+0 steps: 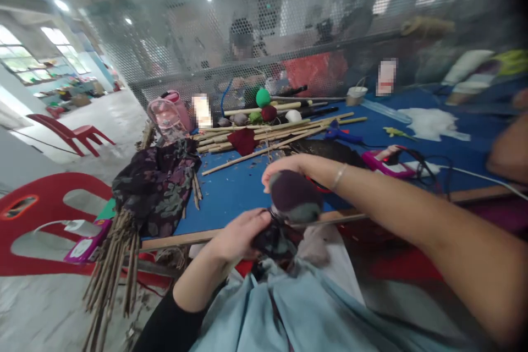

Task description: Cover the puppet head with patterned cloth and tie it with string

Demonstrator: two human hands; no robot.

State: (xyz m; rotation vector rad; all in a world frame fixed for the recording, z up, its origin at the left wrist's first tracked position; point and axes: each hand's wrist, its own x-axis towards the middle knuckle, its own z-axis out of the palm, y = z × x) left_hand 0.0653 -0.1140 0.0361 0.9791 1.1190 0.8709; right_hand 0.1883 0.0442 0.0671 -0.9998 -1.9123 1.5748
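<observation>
A round, dark purple and grey cloth-covered ball [296, 193] is at the table's near edge, above my lap. My left hand [243, 234] is closed on the dark patterned cloth [278, 239] gathered below the ball, thumb on top. Behind the ball, my right hand [282, 168] reaches in from the right with its wrist bent; its fingers are curled and partly hidden by the ball, so what they hold does not show. A silver bangle circles the right wrist.
Patterned dark cloth [159, 187] and bundled sticks [119, 253] lie left, by a red chair [45, 192]. On the blue table [231, 198] are long sticks [264, 135], small coloured balls [263, 98], a blue glue gun [340, 133] and a magenta power strip [388, 165]. Another person's arm [511, 146] is at right.
</observation>
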